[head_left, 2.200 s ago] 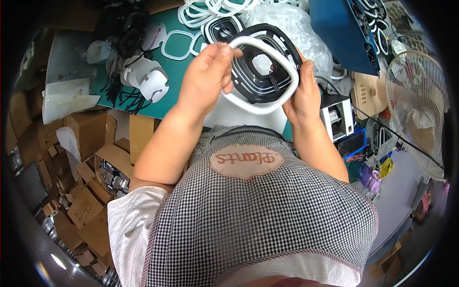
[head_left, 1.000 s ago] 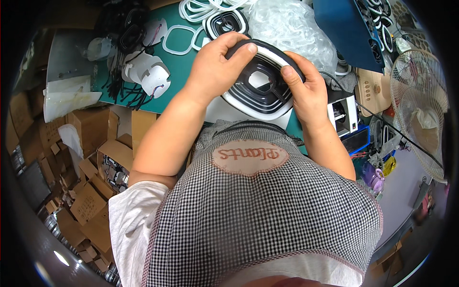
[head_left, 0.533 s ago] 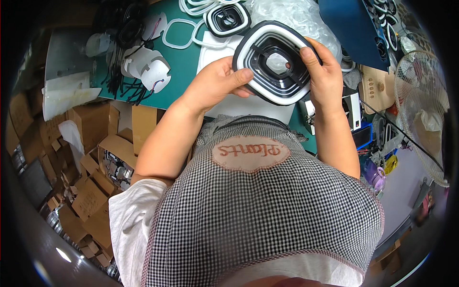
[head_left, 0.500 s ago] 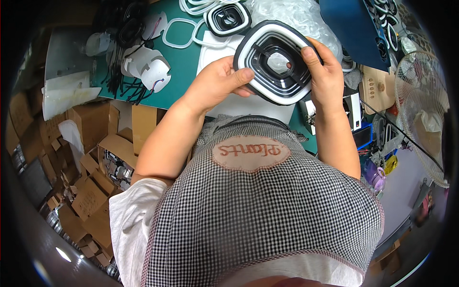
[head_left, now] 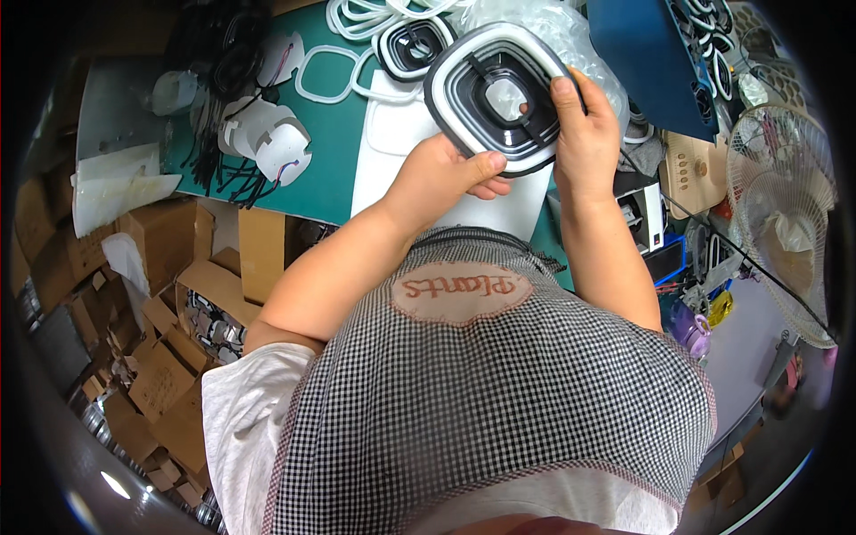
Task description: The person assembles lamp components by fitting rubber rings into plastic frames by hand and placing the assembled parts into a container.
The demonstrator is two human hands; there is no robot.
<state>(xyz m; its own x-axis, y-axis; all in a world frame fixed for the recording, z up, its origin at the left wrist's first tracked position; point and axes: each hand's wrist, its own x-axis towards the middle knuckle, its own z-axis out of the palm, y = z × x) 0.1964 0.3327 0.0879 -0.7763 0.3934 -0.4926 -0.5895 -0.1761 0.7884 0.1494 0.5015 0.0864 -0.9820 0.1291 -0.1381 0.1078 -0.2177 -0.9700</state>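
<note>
Both my hands hold a black rounded-square housing (head_left: pixel 524 69) above the green table. A white ring runs round its face, the inside is stepped, and a hole opens at the centre. My left hand (head_left: pixel 453 176) is closed on the lower edge, thumb on the rim and fingers beneath. On the right side, my right hand (head_left: pixel 590 134) grips the rim with its thumb on top; a fingertip shows through the hole. Just beyond lies a smaller-looking black housing (head_left: pixel 392 46). White rounded-square rings (head_left: pixel 323 100) lie beside it. Under my hands is a white sheet (head_left: pixel 379 183).
Clear plastic bags (head_left: pixel 575 40) are heaped at the back. A blue bin (head_left: pixel 646 67) stands at the right, near a fan (head_left: pixel 776 214). White curved pieces (head_left: pixel 281 152) with dark wires lie at the table's left. Cardboard boxes (head_left: pixel 169 383) fill the floor at left.
The housing has moved slightly up and left and tilted a little. My left hand has slid along its lower edge toward the right, and my right hand has moved left with it.
</note>
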